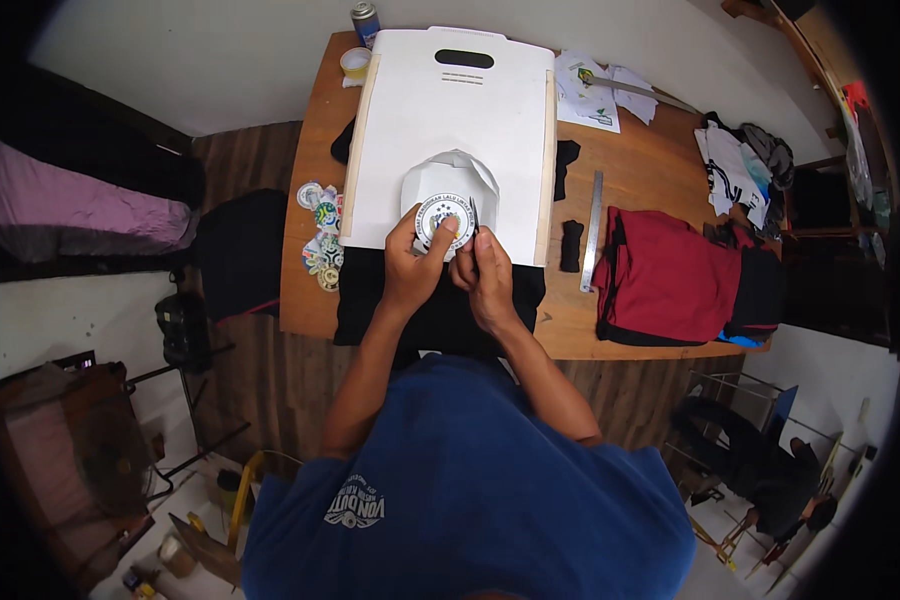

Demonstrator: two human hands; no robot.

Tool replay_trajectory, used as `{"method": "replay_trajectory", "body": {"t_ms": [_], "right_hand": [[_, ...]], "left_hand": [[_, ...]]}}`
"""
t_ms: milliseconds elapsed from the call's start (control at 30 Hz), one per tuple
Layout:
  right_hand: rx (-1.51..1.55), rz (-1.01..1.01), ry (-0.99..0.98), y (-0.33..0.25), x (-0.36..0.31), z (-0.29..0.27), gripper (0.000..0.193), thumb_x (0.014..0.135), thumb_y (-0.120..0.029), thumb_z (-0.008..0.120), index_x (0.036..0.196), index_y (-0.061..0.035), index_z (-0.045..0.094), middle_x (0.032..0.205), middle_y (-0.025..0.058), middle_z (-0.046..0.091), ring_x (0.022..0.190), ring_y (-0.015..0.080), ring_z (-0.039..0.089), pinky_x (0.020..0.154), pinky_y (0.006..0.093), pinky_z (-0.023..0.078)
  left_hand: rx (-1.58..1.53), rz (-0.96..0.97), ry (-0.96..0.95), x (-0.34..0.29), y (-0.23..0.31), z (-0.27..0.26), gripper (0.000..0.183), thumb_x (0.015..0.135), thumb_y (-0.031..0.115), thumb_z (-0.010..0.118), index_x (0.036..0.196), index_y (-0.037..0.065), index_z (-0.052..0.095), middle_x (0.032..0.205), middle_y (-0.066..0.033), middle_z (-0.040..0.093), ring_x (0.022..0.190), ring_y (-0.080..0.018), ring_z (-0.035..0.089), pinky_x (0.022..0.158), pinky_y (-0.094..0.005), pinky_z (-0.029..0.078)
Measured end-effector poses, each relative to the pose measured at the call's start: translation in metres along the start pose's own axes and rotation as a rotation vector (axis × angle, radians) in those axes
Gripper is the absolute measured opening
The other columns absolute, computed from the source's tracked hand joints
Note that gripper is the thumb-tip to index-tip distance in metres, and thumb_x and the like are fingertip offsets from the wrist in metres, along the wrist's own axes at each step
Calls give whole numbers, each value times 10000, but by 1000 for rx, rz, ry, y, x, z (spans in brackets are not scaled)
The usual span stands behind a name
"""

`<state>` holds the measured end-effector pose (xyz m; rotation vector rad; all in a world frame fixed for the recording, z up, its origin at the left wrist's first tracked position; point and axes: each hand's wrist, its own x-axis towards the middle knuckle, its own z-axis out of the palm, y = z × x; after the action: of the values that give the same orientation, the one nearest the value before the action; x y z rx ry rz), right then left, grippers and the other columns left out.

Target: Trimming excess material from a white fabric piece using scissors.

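My left hand [412, 268] pinches a round emblem cutout [442, 212], white with a dark ring and coloured centre, thumb across its face. Close on its right, my right hand [486, 282] is closed on what look like small scissors [474, 212]; only a dark pointed blade shows, beside the emblem's edge. Both hands are over the near end of a large white board [450, 120] with a slot at its far end. Just beyond the emblem, a white, open, creased paper-like container [482, 172] rests on the board. Black cloth [370, 305] lies under the board's near edge.
Several round colourful cutouts [322, 235] lie left on the wooden table [650, 180]. At right are a metal ruler [592, 230], folded maroon cloth [670, 280] and printed sheets [585, 90]. A spray can [365, 22] and small tub [354, 65] stand far left.
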<state>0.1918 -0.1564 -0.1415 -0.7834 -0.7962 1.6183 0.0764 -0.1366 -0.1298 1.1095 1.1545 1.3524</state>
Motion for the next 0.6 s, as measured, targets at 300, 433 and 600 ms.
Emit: {"method": "replay_trajectory", "body": {"t_ms": [300, 433, 600], "right_hand": [[-4, -30, 1, 2, 3, 4, 356, 1019, -372, 315, 892, -68, 449, 558, -28, 302, 466, 64, 257, 434, 216, 245], [-19, -53, -12, 2, 1, 9, 353, 1015, -377, 328, 893, -68, 449, 557, -28, 303, 464, 63, 257, 433, 214, 239], [1, -60, 41, 3, 1, 12, 349, 1015, -370, 333, 893, -65, 451, 558, -27, 305, 463, 63, 256, 431, 213, 238]], "left_hand": [[-13, 8, -44, 6, 3, -8, 152, 896, 135, 599, 919, -14, 615, 827, -51, 629, 769, -96, 569, 694, -246, 461], [-28, -18, -85, 8, 5, -11, 158, 898, 138, 598, 931, -15, 615, 836, -52, 632, 777, -94, 570, 696, -246, 461], [-31, -44, -108, 9, 3, -12, 160, 897, 140, 598, 937, -14, 617, 836, -51, 634, 780, -95, 571, 698, -247, 462]]}}
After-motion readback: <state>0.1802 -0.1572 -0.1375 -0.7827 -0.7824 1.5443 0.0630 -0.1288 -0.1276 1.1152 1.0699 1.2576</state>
